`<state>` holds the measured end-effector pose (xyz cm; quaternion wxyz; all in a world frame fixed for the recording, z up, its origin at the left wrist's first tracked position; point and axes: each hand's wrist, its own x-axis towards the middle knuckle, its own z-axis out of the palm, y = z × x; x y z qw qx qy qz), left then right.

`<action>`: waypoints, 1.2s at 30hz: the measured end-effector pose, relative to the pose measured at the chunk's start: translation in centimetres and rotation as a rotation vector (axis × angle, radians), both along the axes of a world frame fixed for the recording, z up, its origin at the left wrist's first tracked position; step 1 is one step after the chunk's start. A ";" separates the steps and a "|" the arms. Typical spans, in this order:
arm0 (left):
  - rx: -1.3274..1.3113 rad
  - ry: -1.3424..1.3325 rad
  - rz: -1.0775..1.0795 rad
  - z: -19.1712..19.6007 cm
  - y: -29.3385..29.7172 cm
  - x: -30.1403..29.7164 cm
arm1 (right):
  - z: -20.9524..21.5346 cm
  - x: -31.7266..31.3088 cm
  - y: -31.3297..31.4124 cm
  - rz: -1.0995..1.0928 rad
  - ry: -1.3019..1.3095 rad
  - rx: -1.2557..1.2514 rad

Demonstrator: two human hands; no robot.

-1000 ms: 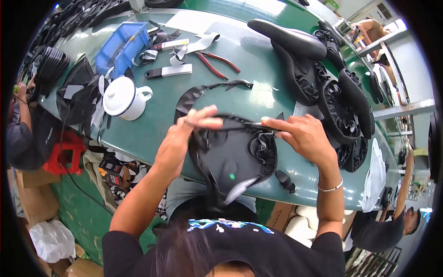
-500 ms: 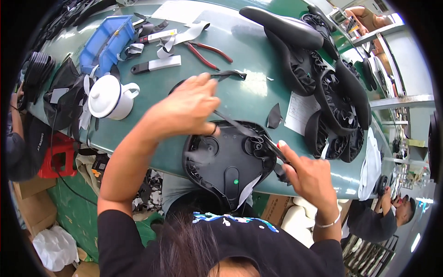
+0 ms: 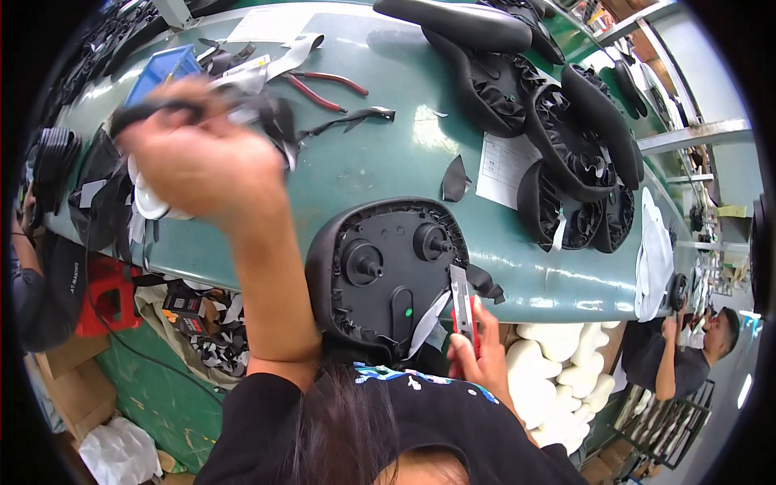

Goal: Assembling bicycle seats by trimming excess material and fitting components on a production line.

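Observation:
In front of me an upturned black seat cushion rests at the table's near edge, two round posts and a small green dot showing on its underside. My right hand grips a red box cutter, its blade lying over the cushion's right rim. Below the blade a whitish strip hangs along the rim, and a black flap sticks out to the right. My left hand, smeared by motion, is up at the left over the table. Its fingers are closed on a black strip, also blurred.
Red-handled pliers and black scraps lie beyond. A blue bin and partly hidden white mug are at the left. Several seat cushions are piled right, near a paper sheet. Another person works far right.
My left hand has swung from above the cushion to the far left with the strip. My right hand and cutter have dropped lower, and both posts on the cushion now show plainly.

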<state>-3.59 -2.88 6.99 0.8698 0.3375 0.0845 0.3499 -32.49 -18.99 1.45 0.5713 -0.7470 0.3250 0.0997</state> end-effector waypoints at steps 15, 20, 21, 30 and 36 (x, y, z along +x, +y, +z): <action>0.200 0.250 -0.734 -6.2 0.2 5.4 | 6.7 22.1 -9.0 -0.189 -0.930 -0.434; 0.976 0.013 -0.888 -13.5 -5.5 4.4 | 6.0 42.6 -14.4 -0.287 -1.061 0.205; 1.074 0.019 -0.840 -14.5 -6.3 3.6 | 4.7 46.6 -16.0 -0.335 -0.976 0.406; 1.225 -0.220 -0.567 -14.0 -5.4 4.4 | -5.6 64.4 -19.5 -0.972 -0.259 0.268; 1.188 -0.226 -0.634 -14.2 -7.1 4.3 | -4.3 63.9 -26.9 -0.643 -0.287 -0.158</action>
